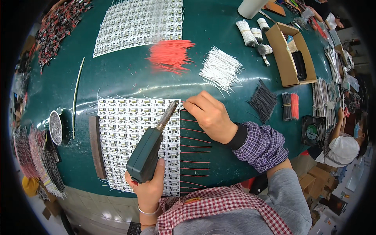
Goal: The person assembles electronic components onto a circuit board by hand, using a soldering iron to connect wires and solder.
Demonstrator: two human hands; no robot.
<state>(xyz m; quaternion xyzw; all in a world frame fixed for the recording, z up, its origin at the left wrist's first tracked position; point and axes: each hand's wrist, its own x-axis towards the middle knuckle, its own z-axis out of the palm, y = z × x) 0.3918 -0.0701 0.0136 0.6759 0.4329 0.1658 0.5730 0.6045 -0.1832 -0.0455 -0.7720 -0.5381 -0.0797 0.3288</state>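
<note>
Left hand [150,192] nearest, closed around the handle of a dark green soldering gun [144,156]; its long axis slants away and to the right, tip over the board's far right corner. Circuit board sheet [117,150] lies flat under the gun, long side running away from the person. Red wires [196,152] stick out rightward from its right edge, roughly parallel. Dark bar [97,147] along the left edge.

Right hand [211,117] beyond them, just off that corner: fingertips together, seemingly pinching a thin wire [183,104], mostly hidden. Key relation: wire directly right of the gun tip, very near; contact can't be told. Right hand nearer the wire.

Containers: metal bowl [50,127] far left, greyish stuff inside, kind unclear. Farther, at right, open cardboard box [279,58] holding a black item [299,64] and smaller bits. Loose piles between: black wires [263,102], white wires [221,69], red bundle [171,55]. Second board sheet [137,23] farthest.
</note>
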